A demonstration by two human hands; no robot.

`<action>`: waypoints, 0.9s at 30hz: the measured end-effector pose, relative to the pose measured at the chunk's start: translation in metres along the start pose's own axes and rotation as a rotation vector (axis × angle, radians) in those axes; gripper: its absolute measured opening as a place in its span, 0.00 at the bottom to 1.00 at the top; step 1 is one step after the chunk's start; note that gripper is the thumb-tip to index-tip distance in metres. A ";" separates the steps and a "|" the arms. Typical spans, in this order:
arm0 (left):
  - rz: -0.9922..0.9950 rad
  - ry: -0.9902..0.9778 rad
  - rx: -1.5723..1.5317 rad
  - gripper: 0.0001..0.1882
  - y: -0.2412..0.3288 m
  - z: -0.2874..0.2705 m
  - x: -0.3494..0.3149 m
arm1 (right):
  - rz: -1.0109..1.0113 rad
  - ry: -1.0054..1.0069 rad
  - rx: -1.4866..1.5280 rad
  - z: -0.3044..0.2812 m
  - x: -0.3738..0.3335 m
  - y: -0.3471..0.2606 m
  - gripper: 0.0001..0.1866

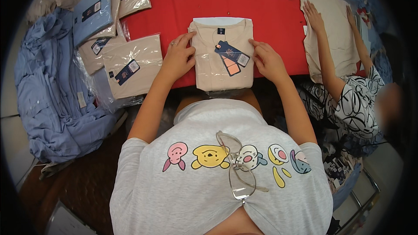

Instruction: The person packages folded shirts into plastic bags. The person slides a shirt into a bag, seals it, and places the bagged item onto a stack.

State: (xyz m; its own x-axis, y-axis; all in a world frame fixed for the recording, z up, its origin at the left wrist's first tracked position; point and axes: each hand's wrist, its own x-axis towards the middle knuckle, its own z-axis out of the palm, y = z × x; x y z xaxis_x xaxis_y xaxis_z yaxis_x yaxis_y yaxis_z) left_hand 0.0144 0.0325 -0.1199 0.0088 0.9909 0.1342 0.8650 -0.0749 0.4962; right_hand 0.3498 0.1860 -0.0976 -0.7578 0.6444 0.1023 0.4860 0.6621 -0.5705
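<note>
A folded beige shirt (209, 67) lies in front of me at the table's near edge. Its lower part is inside a clear plastic bag (224, 82), while the neckline is uncovered. White backing (222, 21) shows behind the collar. Dark blue and orange hang tags (233, 55) rest on the shirt's front. My left hand (177, 58) grips the shirt's left side with curled fingers, the index fingertip near the shoulder. On the opposite side, my right hand (268, 62) holds the right edge, fingers bent. Some fingertips are hidden at the edges.
Bagged beige shirts (137, 63) and a blue folded shirt (93, 13) lie left on the red-covered table (174, 17). Blue garments (56, 91) hang at far left. At right, another person's hands (315, 19) lie flat on a beige garment (328, 39).
</note>
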 end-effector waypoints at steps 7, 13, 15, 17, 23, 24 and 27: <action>-0.028 0.008 0.094 0.06 -0.006 0.009 0.018 | 0.085 0.018 0.032 0.020 0.019 0.019 0.05; -0.171 -0.063 0.078 0.08 -0.008 0.002 0.045 | 0.047 0.021 0.065 0.016 0.045 0.029 0.08; -0.148 -0.085 0.119 0.07 0.000 -0.008 0.055 | -0.105 0.013 -0.007 0.009 0.061 0.031 0.09; -0.027 -0.057 0.136 0.06 0.007 -0.019 0.067 | -0.184 -0.047 -0.044 0.004 0.077 0.038 0.09; -0.076 -0.338 0.070 0.05 -0.011 -0.023 0.101 | -0.208 -0.369 0.023 -0.014 0.129 0.060 0.10; -0.102 -0.352 0.062 0.06 -0.015 -0.022 0.102 | -0.187 -0.377 0.056 -0.016 0.133 0.061 0.10; -0.158 -0.350 -0.010 0.10 -0.021 -0.020 0.099 | -0.150 -0.387 0.116 -0.019 0.138 0.064 0.08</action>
State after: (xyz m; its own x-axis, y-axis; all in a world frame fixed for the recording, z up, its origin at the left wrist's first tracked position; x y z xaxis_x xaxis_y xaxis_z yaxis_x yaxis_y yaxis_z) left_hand -0.0127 0.1295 -0.1003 0.0477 0.9684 -0.2448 0.8647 0.0827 0.4955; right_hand 0.2845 0.3251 -0.1045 -0.9347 0.3381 -0.1097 0.3223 0.6760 -0.6627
